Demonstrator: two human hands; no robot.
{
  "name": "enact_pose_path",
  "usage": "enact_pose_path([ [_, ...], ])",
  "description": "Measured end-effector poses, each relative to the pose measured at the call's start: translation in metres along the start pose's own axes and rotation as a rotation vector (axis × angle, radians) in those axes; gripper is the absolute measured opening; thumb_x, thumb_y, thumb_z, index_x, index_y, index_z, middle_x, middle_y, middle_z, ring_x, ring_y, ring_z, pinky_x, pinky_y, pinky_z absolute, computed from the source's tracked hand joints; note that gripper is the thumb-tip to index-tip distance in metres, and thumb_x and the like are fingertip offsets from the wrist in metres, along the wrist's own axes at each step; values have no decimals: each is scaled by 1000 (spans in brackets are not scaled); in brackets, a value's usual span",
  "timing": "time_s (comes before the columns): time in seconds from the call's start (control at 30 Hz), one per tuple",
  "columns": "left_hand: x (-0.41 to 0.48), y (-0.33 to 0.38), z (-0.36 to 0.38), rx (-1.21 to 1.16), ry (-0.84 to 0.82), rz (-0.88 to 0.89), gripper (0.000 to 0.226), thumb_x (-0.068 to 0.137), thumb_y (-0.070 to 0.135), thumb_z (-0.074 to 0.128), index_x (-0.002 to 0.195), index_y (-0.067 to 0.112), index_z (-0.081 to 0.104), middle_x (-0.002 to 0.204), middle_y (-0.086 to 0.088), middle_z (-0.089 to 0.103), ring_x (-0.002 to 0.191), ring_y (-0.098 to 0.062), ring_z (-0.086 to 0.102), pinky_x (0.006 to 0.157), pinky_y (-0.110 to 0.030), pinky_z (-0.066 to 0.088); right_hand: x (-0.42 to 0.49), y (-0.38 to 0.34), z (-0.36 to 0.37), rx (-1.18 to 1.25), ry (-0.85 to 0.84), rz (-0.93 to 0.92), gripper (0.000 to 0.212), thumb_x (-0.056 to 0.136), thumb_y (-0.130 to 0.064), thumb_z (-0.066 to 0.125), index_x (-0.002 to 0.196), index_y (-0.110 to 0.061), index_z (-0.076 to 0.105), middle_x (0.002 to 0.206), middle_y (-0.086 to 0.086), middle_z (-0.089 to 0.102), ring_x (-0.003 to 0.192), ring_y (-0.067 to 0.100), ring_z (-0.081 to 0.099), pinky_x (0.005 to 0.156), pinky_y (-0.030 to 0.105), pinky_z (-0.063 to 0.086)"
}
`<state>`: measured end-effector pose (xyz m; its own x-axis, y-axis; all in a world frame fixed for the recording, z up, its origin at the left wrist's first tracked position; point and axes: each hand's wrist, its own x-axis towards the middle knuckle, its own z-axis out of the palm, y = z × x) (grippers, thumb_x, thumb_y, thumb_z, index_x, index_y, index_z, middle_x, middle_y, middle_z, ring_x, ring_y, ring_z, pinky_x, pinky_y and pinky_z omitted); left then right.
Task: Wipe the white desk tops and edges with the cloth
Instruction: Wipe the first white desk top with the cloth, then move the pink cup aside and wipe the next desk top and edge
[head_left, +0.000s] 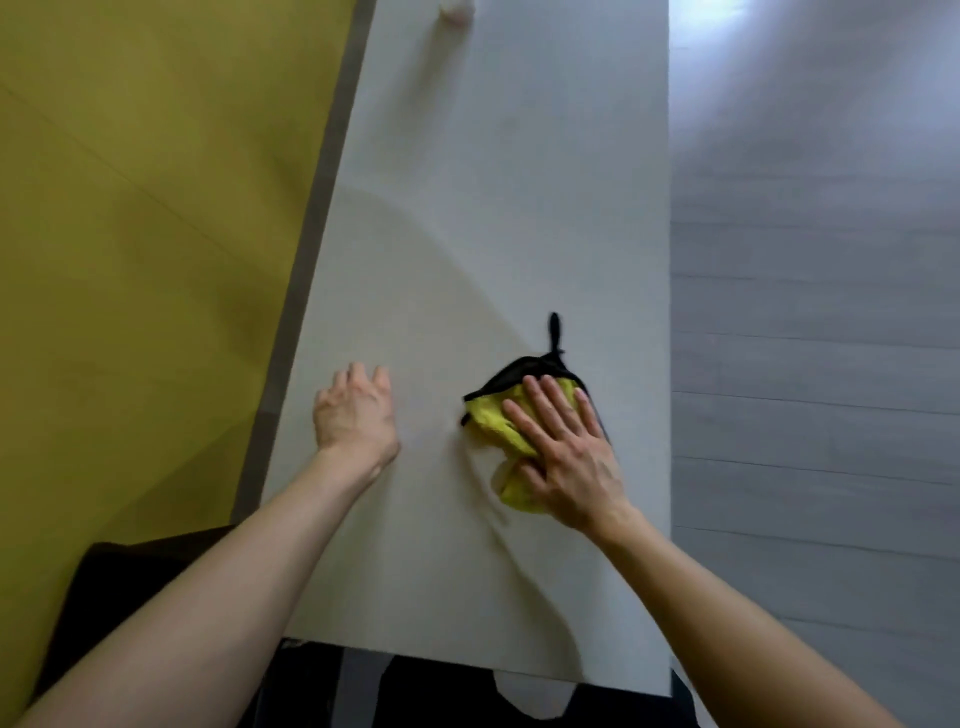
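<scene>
Desk wipe, 2 hands, top in progress

Right hand (563, 447): fingers straight, pressing yellow cloth (511, 415) flat near desk (467, 208) right edge. Left hand (356, 413): relaxed, resting bare on desk. Curved damp arc marks near portion wiped; far end, edges apparently remain.

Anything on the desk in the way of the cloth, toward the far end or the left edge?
Far end: nothing visible lies on the desk ahead of the cloth under the right hand, up to a blurred pale object at the far edge. Leftward: the left hand rests on the desk, in that path.
</scene>
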<state>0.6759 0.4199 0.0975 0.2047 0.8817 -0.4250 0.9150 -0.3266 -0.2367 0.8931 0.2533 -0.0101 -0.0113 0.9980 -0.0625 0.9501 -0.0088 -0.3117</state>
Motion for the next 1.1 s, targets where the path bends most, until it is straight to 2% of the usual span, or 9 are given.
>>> enact_pose_path([
  [0.17,-34,114,-9,-185,-187,-54,143,59,66,100,170,34,15,167,-13,26,156,-34,32,119,-48,44,-35,64,-31,33,-164,65,76,104,-70,31,173,-41,15,182,-1,-10,167,18,-16,134,59,3],
  [0.27,-35,125,6,-249,-235,-108,162,54,64,102,173,35,-5,180,-16,-7,167,-40,3,130,-55,32,-34,68,-55,117,-98,12,69,102,-71,44,158,-31,52,175,6,35,165,27,22,131,60,19],
  [0.37,-33,126,8,-210,-198,-111,165,50,67,101,173,36,-3,181,-14,-5,168,-37,5,129,-52,32,-63,85,-64,56,-16,-264,39,100,-53,60,124,-24,71,127,-1,67,123,25,57,105,45,49],
  [0.5,-33,131,10,-204,-170,-108,162,52,66,101,173,34,-2,181,-16,-2,167,-39,8,126,-51,34,-78,94,-54,20,-143,-362,51,95,-54,66,133,-20,67,130,1,62,121,25,58,103,42,53],
  [0.7,-31,130,17,-194,-165,-113,160,56,64,100,173,37,-5,182,-12,-6,168,-38,5,122,-55,40,-55,98,-54,-123,-151,-573,27,109,-22,45,119,-9,67,108,9,65,92,26,59,80,42,56],
  [0.8,-31,127,16,-191,-187,-111,162,53,70,99,172,37,-7,182,-13,-5,168,-37,6,123,-53,40,-24,104,-81,40,-192,-579,22,106,-28,48,96,-15,64,87,3,63,74,22,56,73,40,54],
  [0.93,-26,129,7,-190,-261,-108,162,54,77,95,172,32,-6,180,-19,-1,166,-41,9,127,-53,33,34,120,-137,174,-315,-418,37,101,-40,32,97,-16,60,91,2,64,73,25,60,66,43,52],
  [1.03,-1,140,-26,-458,-292,-4,158,50,72,99,173,37,5,181,-11,4,168,-31,5,133,-50,22,88,148,-172,197,-401,-356,32,107,-37,35,105,-17,60,94,4,67,76,30,63,69,46,53],
  [1.1,23,153,-66,-726,-270,125,134,61,51,103,170,40,26,180,0,17,167,-22,11,134,-40,18,122,169,-194,205,-451,-369,25,113,-33,42,108,-16,60,90,6,67,73,30,61,65,42,49],
])
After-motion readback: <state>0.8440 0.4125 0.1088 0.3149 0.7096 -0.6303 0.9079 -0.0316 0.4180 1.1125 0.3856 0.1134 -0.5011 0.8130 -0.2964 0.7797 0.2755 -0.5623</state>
